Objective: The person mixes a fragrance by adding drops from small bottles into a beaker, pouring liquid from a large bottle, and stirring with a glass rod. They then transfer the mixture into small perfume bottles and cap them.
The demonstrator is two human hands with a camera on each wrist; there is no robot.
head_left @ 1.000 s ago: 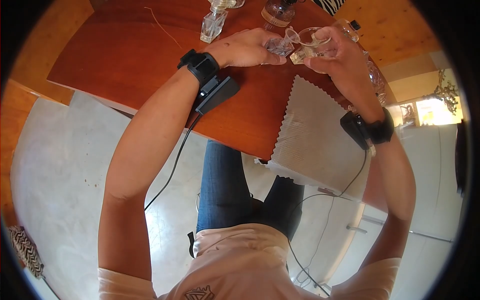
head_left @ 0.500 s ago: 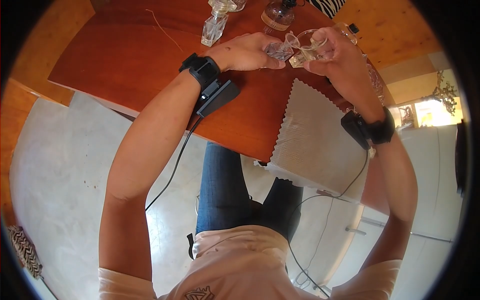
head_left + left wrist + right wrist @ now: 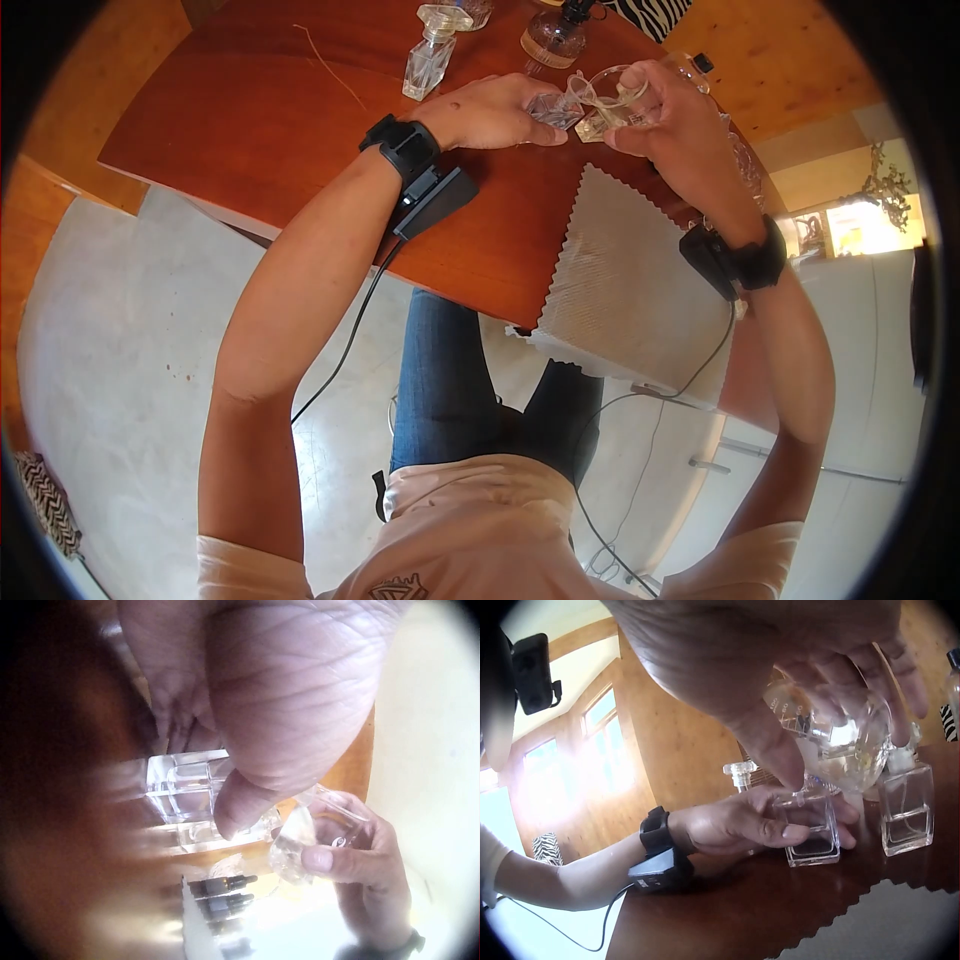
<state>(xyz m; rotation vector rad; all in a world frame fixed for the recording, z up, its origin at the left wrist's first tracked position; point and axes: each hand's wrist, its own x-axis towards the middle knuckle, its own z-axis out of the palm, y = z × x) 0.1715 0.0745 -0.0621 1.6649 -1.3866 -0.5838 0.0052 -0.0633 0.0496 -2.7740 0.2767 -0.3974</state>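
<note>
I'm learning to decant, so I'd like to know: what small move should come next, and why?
Probably tip the beaker gently toward the clear funnel with the right hand: its rim is right beside the funnel, which appears seated in the rectangular glass bottle, and the left hand holds that bottle.

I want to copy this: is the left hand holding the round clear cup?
No, the left hand holds a flat-sided glass bottle, while the right hand holds the round clear cup.
</note>
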